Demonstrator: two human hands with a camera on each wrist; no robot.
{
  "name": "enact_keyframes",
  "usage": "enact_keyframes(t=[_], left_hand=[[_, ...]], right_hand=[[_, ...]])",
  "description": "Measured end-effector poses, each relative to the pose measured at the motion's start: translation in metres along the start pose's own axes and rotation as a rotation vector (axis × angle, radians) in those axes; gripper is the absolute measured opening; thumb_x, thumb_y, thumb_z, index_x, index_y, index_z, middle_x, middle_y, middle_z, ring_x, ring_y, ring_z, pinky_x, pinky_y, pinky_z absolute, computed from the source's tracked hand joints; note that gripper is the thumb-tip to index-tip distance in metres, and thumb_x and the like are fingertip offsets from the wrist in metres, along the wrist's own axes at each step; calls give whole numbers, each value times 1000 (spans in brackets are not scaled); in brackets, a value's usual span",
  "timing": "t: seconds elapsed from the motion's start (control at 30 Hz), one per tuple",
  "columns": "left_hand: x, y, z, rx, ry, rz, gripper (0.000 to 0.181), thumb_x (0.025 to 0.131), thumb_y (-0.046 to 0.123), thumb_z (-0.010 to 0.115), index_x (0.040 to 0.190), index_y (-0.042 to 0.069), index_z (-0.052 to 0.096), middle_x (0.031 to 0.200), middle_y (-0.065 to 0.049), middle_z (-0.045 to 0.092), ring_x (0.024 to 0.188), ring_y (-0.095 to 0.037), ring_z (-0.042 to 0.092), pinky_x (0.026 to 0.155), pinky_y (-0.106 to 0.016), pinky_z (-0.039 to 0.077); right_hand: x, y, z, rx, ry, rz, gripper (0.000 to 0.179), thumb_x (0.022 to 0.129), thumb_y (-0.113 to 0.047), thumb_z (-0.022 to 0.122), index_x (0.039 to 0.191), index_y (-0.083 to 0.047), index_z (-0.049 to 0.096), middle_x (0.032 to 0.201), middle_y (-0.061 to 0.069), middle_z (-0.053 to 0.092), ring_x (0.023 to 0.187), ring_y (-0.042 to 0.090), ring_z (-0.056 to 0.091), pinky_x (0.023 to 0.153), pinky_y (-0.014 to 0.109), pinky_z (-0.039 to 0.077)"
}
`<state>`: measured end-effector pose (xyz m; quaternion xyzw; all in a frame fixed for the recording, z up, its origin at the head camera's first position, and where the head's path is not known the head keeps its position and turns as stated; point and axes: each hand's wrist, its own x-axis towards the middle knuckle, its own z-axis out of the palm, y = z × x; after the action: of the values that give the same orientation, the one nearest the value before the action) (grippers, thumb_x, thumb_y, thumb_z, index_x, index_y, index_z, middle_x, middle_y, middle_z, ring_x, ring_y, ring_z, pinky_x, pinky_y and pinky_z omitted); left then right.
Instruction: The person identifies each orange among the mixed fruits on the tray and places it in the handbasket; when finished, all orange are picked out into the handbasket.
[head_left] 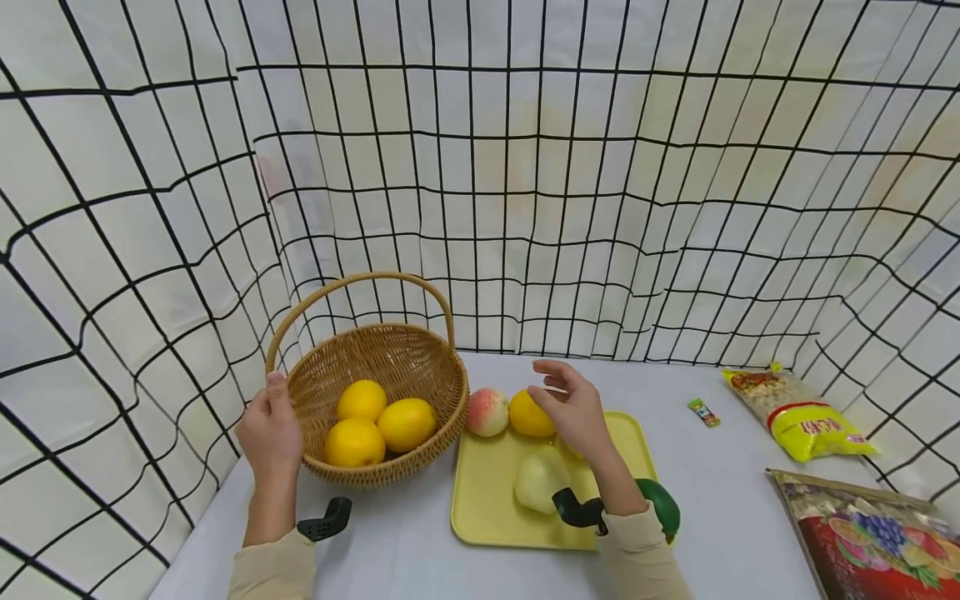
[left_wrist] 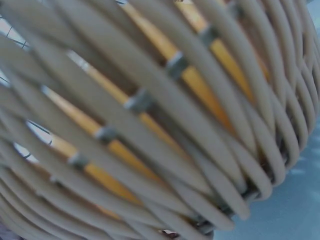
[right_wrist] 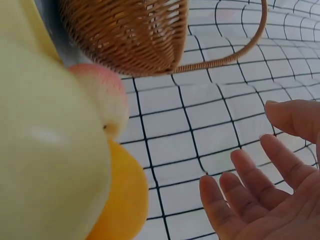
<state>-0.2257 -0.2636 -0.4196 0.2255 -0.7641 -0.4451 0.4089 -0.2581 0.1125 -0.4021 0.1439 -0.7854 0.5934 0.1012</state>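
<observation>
My left hand [head_left: 272,429] grips the wicker basket [head_left: 382,475] at its left side, where the handle meets the rim, with the thumb up. Three yellow-orange fruits [head_left: 355,442] lie inside the tilted basket; in the left wrist view, orange fruit [left_wrist: 205,95] shows through the weave. Over the yellow tray [head_left: 487,521], my right hand [head_left: 576,412] is raised and holds nothing, its fingers loosely bent and spread. Beside it on the tray are a peach [head_left: 487,412], another yellow-orange fruit [head_left: 529,415] and a pale green fruit [head_left: 540,481]. A yellow fruit is partly hidden behind the right wrist.
A dark green fruit or vegetable [head_left: 660,507] lies at the tray's right edge, partly behind the right sleeve. Farther right are a small green packet [head_left: 704,412], a yellow snack bag [head_left: 806,421] and a large fruit-printed bag [head_left: 873,533]. Black grid netting [head_left: 525,242] surrounds the white table.
</observation>
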Motion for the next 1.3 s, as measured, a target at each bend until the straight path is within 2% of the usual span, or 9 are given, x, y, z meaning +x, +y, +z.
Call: enact_keyframes(t=[0.2, 0.47, 0.73, 0.87, 1.0, 1.17, 1.3], left_hand=[[-1, 1, 1, -8, 4, 7, 63, 102, 51, 40, 70, 0, 57, 52, 4, 39, 55, -14, 38, 53, -31, 26], [-1, -1, 0, 12, -14, -24, 65, 102, 54, 38, 74, -1, 58, 54, 0, 38, 58, -16, 39, 54, -31, 27], [-1, 0, 0, 11, -16, -17, 64, 102, 52, 38, 72, -1, 57, 52, 3, 38, 57, -16, 39, 53, -32, 27], [0, 1, 0, 5, -16, -8, 63, 102, 52, 38, 70, 1, 56, 51, 4, 36, 55, -16, 37, 52, -32, 26], [0, 1, 0, 8, -11, -8, 64, 102, 52, 38, 70, 0, 56, 52, 5, 38, 56, -15, 39, 53, -32, 27], [0, 2, 0, 9, -17, -14, 64, 102, 53, 37, 72, -1, 57, 53, 3, 39, 58, -16, 40, 55, -33, 27], [-1, 2, 0, 2, -18, -17, 65, 102, 53, 37, 72, -1, 56, 53, 3, 39, 58, -16, 40, 55, -33, 27]], right_hand=[[2, 11, -10, -88, 1, 49, 40, 91, -20, 72, 128, -11, 60, 130, 7, 61, 118, 26, 55, 101, 42, 44], [4, 28, -17, -283, -53, 89, 49, 89, -19, 73, 134, -10, 56, 135, 15, 56, 125, 37, 50, 106, 49, 37], [5, 38, -17, -304, -83, 128, 56, 88, -22, 73, 139, -13, 53, 137, 14, 56, 127, 37, 48, 102, 52, 40], [5, 42, -14, -304, -107, 100, 61, 87, -20, 75, 142, -14, 50, 141, 14, 52, 131, 39, 46, 103, 54, 39], [7, 48, -9, -324, -134, 38, 65, 85, -16, 77, 143, -11, 49, 142, 16, 50, 129, 40, 47, 102, 53, 40], [7, 52, -3, -345, -134, 27, 67, 84, -14, 78, 143, -9, 47, 141, 17, 51, 126, 34, 51, 101, 48, 42], [6, 52, -2, -365, -134, 20, 68, 83, -12, 78, 143, -7, 47, 140, 18, 51, 125, 35, 51, 101, 48, 42]])
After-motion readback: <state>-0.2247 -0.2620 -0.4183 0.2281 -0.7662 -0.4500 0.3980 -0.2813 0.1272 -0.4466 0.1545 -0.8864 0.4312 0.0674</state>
